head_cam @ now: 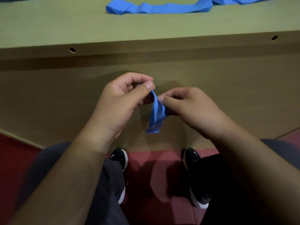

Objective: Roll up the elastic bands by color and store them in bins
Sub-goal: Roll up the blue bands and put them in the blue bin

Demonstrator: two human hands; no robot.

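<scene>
Wooden table [65, 95] behind: my left hand [123, 99] and right hand [193, 108] pinch 1 blue elastic band [156, 116], judged limp, light; grip its end.

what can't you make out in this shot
Head view only.
- Held blue band: its upper end is hidden by the fingers of the left hand and right hand, so any roll is unseen.
- Second blue band on the table: far part cut off by the top edge.
- Bins: outside the frame.
</scene>
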